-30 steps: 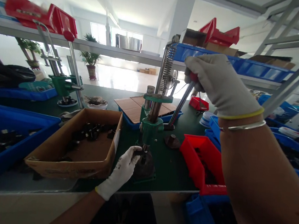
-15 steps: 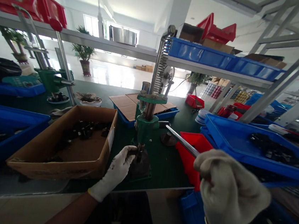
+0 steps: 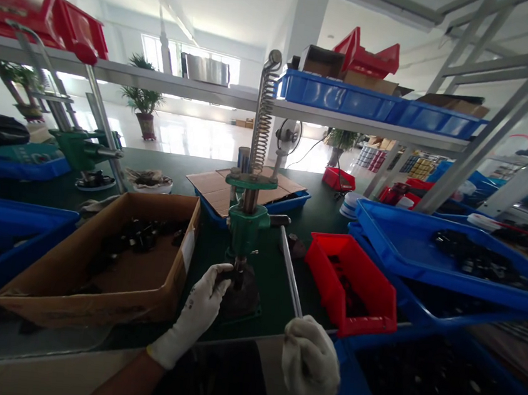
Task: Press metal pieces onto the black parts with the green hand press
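Head view: left hand (image 3: 198,309) has its fingers pinched on a small black part (image 3: 224,276) that pokes out to the right of them, up against the ram (image 3: 240,261) of the green press (image 3: 245,228); long axis looks sideways, but too dark to be sure; left hand's way nearer it; right hand (image 3: 313,358) has fingers curled round the lever (image 3: 290,269), which slopes up and away from them

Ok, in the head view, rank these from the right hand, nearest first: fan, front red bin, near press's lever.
1. Lever: in the right hand.
2. Red bin: ahead, to the right.
3. Fan: farthest, beyond the press.
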A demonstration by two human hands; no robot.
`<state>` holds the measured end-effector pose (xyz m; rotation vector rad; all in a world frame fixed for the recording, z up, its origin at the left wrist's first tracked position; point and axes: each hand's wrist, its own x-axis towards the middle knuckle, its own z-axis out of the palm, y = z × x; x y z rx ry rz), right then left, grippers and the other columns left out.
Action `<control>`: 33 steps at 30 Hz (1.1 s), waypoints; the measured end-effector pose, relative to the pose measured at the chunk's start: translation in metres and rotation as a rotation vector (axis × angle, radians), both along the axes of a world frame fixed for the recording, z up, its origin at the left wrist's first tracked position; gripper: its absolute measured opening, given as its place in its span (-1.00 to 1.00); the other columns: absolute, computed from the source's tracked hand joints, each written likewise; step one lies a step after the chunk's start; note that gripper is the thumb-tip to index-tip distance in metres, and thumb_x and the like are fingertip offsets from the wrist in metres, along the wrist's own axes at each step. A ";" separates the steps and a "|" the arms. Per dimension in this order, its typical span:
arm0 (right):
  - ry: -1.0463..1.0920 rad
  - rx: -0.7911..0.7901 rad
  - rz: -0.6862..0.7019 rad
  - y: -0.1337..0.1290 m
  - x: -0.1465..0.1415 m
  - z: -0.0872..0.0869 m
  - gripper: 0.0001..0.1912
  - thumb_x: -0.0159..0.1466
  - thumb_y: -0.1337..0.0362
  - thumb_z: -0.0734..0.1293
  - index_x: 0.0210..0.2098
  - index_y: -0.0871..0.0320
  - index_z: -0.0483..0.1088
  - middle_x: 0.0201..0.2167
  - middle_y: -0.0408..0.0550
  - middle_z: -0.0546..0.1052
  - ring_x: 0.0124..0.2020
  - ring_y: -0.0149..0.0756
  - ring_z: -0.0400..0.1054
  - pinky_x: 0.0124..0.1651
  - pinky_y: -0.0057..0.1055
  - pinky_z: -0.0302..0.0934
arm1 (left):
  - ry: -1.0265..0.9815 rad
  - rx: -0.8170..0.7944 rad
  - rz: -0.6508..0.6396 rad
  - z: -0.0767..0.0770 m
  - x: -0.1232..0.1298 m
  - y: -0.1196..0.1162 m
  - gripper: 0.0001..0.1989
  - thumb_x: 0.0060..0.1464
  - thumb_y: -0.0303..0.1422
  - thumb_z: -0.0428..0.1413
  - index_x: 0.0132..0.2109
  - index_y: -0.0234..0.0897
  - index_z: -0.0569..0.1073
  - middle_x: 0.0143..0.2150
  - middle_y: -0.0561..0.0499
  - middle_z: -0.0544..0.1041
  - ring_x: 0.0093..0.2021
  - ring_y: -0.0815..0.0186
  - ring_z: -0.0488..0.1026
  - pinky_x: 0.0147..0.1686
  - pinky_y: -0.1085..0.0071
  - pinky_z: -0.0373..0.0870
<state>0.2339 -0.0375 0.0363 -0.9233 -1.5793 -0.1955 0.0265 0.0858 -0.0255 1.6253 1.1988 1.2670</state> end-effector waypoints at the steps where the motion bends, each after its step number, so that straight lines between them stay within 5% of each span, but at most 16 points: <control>1: -0.007 0.033 -0.014 0.001 0.000 -0.002 -0.75 0.28 0.58 0.24 -0.42 0.12 0.26 -0.46 -0.16 0.47 -0.49 -0.43 0.32 -0.43 -0.45 0.21 | -0.004 -0.001 0.003 0.001 0.000 -0.001 -0.70 0.19 -0.25 0.07 0.03 -0.22 0.47 -0.02 -0.10 0.59 0.03 0.15 0.55 0.10 0.18 0.48; 10: -0.048 0.052 0.004 0.009 0.001 -0.015 -0.77 0.28 0.55 0.24 -0.42 0.13 0.25 -0.47 -0.15 0.44 -0.49 -0.43 0.27 -0.42 -0.45 0.18 | -0.035 -0.025 0.020 -0.008 0.000 0.001 -0.65 0.18 -0.17 0.10 0.04 -0.22 0.48 0.01 -0.13 0.58 0.07 0.11 0.54 0.15 0.12 0.44; 13: -0.022 -0.008 0.018 0.002 -0.001 -0.006 -0.77 0.31 0.53 0.23 -0.42 0.13 0.26 -0.46 -0.15 0.44 -0.48 -0.43 0.29 -0.42 -0.46 0.21 | -0.065 -0.033 0.012 -0.008 0.001 0.001 -0.63 0.16 -0.15 0.12 0.05 -0.21 0.48 0.00 -0.12 0.58 0.07 0.10 0.53 0.15 0.11 0.44; 15: 0.030 -0.019 0.044 -0.006 0.000 0.017 -0.81 0.33 0.51 0.24 -0.36 0.13 0.35 -0.39 -0.11 0.46 -0.40 -0.40 0.37 -0.38 -0.44 0.28 | -0.107 -0.058 0.012 -0.002 0.002 0.000 -0.62 0.13 -0.14 0.15 0.03 -0.21 0.50 0.00 -0.12 0.59 0.06 0.10 0.54 0.13 0.12 0.46; 18: 0.213 -0.001 0.121 -0.002 0.002 0.075 -0.79 0.38 0.43 0.27 -0.06 0.08 0.45 -0.22 -0.06 0.49 -0.34 -0.38 0.43 -0.33 -0.41 0.36 | -0.202 -0.105 0.022 0.010 0.005 -0.004 -0.60 0.05 -0.14 0.22 0.00 -0.22 0.52 -0.02 -0.10 0.60 0.04 0.11 0.56 0.09 0.16 0.49; 22: 0.406 -0.149 0.357 0.058 0.006 0.164 -0.61 0.44 0.23 0.29 0.24 -0.02 0.28 -0.15 -0.07 0.48 -0.45 -0.44 0.37 -0.43 -0.43 0.37 | -0.362 -0.181 0.049 0.024 0.009 -0.008 -0.52 -0.12 -0.17 0.34 -0.04 -0.27 0.54 -0.07 -0.08 0.64 0.00 0.16 0.57 0.11 0.21 0.48; 25: 0.369 -0.314 0.419 0.111 0.004 0.199 -0.58 0.45 0.17 0.28 0.26 0.05 0.25 -0.19 -0.06 0.48 -0.41 -0.44 0.39 -0.39 -0.44 0.40 | -0.513 -0.278 0.089 0.032 0.007 -0.012 -0.46 -0.21 -0.21 0.42 -0.05 -0.29 0.55 -0.08 -0.05 0.65 -0.03 0.22 0.57 0.06 0.31 0.50; 28: 0.450 -0.309 0.324 0.124 -0.014 0.172 -0.54 0.39 0.20 0.34 0.24 0.12 0.26 -0.05 0.05 0.48 -0.31 -0.40 0.43 -0.35 -0.43 0.42 | -0.719 -0.436 0.085 0.043 0.001 -0.024 -0.49 -0.13 -0.32 0.41 0.01 -0.24 0.52 -0.03 -0.04 0.65 -0.08 0.30 0.60 -0.02 0.43 0.54; 31: 0.550 -0.320 0.109 0.092 -0.045 0.093 -0.63 0.30 0.19 0.42 0.05 0.16 0.37 -0.23 -0.03 0.51 -0.37 -0.38 0.40 -0.43 -0.46 0.35 | -0.863 -0.556 0.106 0.050 -0.005 -0.047 -0.52 -0.08 -0.42 0.36 0.03 -0.19 0.49 -0.04 -0.03 0.66 -0.07 0.30 0.63 -0.02 0.46 0.58; 33: 0.423 -0.535 0.126 0.061 -0.064 0.038 -0.73 0.23 0.25 0.45 -0.09 0.14 0.44 -0.37 -0.15 0.51 -0.42 -0.40 0.40 -0.41 -0.49 0.31 | -0.883 -0.593 0.089 0.049 -0.008 -0.069 -0.53 -0.08 -0.36 0.36 0.03 -0.15 0.49 -0.04 -0.04 0.66 -0.03 0.22 0.64 -0.02 0.39 0.61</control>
